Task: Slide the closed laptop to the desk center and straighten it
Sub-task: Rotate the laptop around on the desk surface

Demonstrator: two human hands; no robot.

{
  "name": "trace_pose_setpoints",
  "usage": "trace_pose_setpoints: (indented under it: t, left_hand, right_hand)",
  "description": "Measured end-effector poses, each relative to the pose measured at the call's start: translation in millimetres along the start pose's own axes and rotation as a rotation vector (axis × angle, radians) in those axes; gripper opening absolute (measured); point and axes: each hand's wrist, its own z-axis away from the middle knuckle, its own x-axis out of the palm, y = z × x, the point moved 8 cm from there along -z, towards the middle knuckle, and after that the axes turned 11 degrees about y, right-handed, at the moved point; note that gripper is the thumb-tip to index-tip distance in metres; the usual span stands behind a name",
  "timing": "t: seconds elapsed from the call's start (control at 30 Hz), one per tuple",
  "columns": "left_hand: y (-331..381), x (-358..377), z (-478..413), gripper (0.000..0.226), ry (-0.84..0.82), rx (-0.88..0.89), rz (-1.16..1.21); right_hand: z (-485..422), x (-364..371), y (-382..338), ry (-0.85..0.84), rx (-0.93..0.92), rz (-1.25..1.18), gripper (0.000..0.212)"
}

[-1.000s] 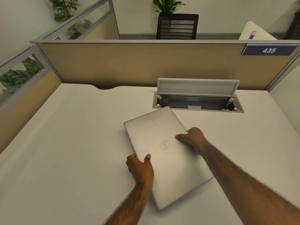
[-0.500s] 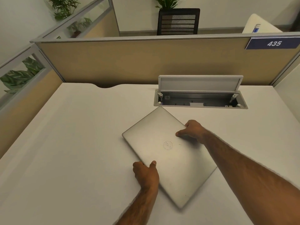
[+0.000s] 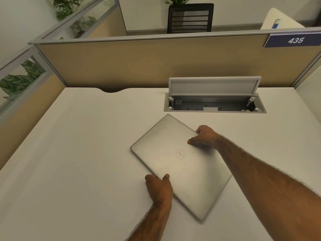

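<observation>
A closed silver laptop (image 3: 175,162) lies on the white desk (image 3: 78,153), turned at a diagonal with one corner pointing toward the cable box. My left hand (image 3: 159,186) grips its near-left long edge, thumb on the lid and fingers under the rim. At the far-right edge my right hand (image 3: 205,135) holds the laptop, with the thumb pressed on the lid and the fingers curled over the side. Both forearms reach in from the bottom right.
An open cable box (image 3: 214,104) with its lid raised is set in the desk just beyond the laptop's far corner. Beige partition panels (image 3: 147,66) wall the desk at the back and left. A cable notch (image 3: 112,90) cuts the back edge.
The laptop has turned clockwise into a steeper diagonal. My right hand moved toward the back with its edge and my left hand pulled nearer me.
</observation>
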Motion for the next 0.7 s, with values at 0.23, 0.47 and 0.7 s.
trace_pose_setpoints:
  t: [0.23, 0.47, 0.7]
  left_hand:
    - [0, 1, 0, 0.044, -0.006, 0.028, -0.087]
    - [6, -10, -23, 0.025, -0.172, 0.170, -0.227]
    - [63, -46, -58, 0.037, -0.096, 0.466, -0.440]
  right_hand:
    - [2, 0, 1, 0.033, -0.016, 0.015, 0.068]
    - [21, -6, 14, 0.159, 0.005, -0.078, 0.061]
    - [85, -49, 76, 0.506, 0.192, -0.267, 0.044]
